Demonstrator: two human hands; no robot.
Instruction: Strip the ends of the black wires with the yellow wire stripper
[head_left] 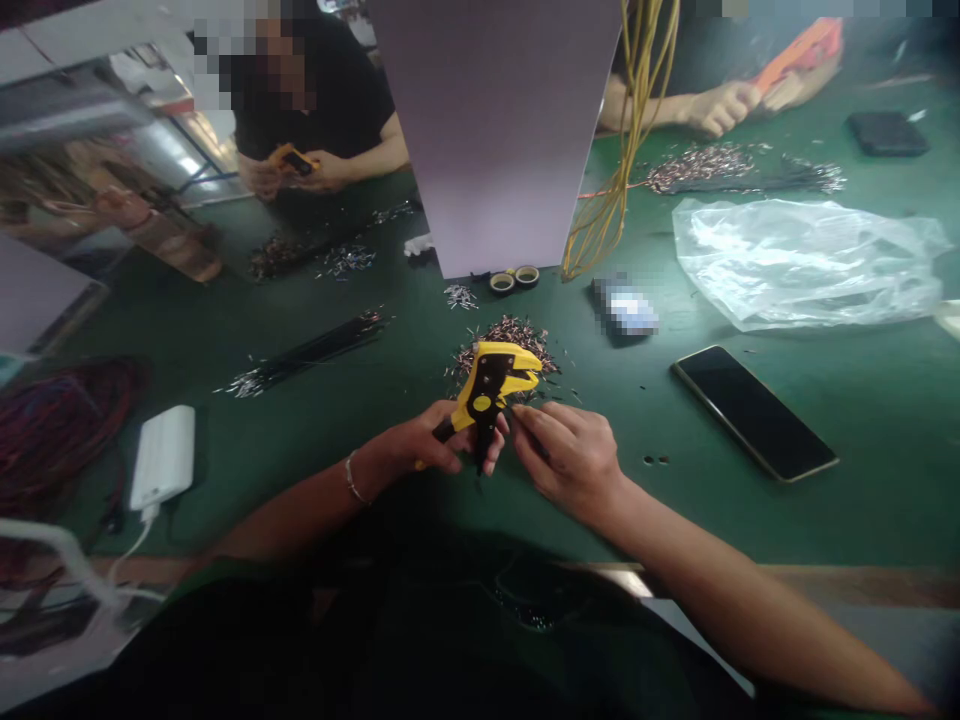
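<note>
My left hand is closed around the handles of a yellow and black wire stripper, whose jaws point up and to the right. Just right of the tool, my right hand is closed in a pinch, fingertips close below the jaws. A thin dark wire seems to be in that pinch, mostly hidden by the fingers. Behind the stripper lies a heap of short wire pieces with coppery ends, partly covered by the tool. To the left, a bundle of black wires with bared ends rests on the green table.
Two tape rolls and small pale pieces sit by an upright panel. Yellow wires hang beside it. Rightward lie a phone and plastic bag; leftward, a white power bank. Co-workers sit opposite.
</note>
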